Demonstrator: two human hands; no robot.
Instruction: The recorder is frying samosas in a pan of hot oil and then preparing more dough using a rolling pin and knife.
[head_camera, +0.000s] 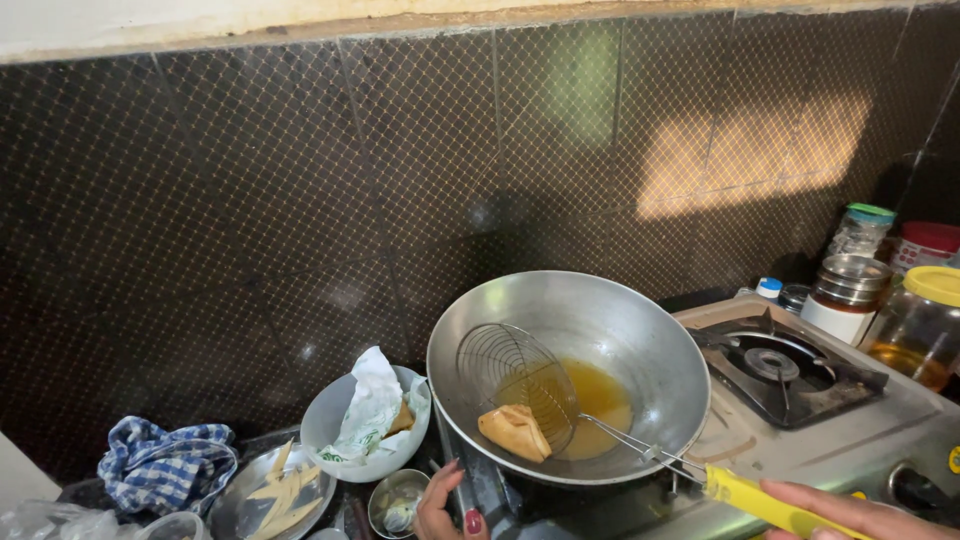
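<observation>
Right hand (850, 515) grips the skimmer (520, 385) (yellow handle), lifting a pastry (515, 432); left hand (445, 505) grasps the wok (600, 320) rim.

A home kitchen: a gas stove (790, 400) and oil-filled wok (570, 370) sit just above the hands, dark wall tiles (300, 200) behind, lidded jars (900, 290) beyond the right hand.
</observation>
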